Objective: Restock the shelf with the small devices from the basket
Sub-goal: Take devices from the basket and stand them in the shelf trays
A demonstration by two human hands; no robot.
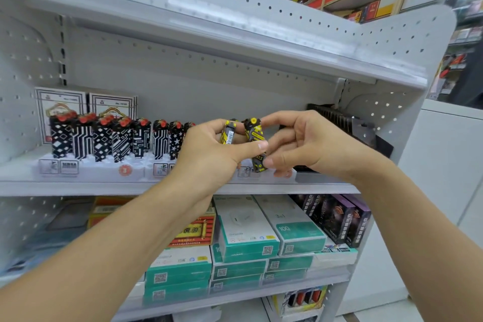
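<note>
Item: black-and-yellow device [255,146], long axis near upright, yellow cap end pointing up, leaning slightly left. I am pinching it with my right hand [308,146], fingers on its cap and lower end, just above the front edge of the grey shelf [78,185]. My left hand [209,154] is gripping a second device [229,132] just left of the first, upright too, thumb touching the first. Left of both, patterned black-and-white devices [104,138] are standing upright in white display trays [91,168] on the same shelf.
</note>
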